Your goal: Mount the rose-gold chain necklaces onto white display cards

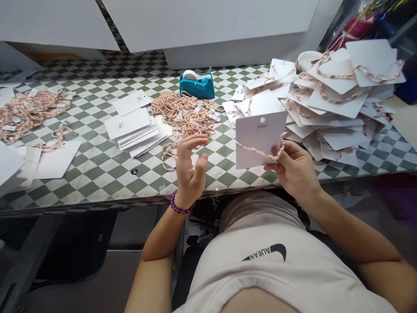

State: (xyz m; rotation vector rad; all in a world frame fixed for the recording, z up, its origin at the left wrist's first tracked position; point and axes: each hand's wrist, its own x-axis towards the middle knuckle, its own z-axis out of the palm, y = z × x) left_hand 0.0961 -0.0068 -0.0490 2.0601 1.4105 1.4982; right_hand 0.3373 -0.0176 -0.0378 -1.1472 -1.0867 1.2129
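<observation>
My right hand [295, 171] pinches the lower right corner of a white card [257, 130], with a pink and gold beaded strand [257, 151] lying across the card's front. The card is held up above the table edge. To the left, my left hand [191, 169] is raised with thumb and fingers apart and nothing between them; a purple bead bracelet [182, 204] circles that wrist. Just behind the left hand lies a heap of beaded strands [185, 113] with small white tags. Left of the heap sits a stack of blank white cards [130, 124].
A teal tape dispenser [198, 85] stands behind the bead heap. At the right is a tall pile of cards with strands [339, 100], beside a white round dish [308, 60]. Another strand heap [35, 108] and cards [58, 161] lie at the left on the checkered tablecloth [97, 174].
</observation>
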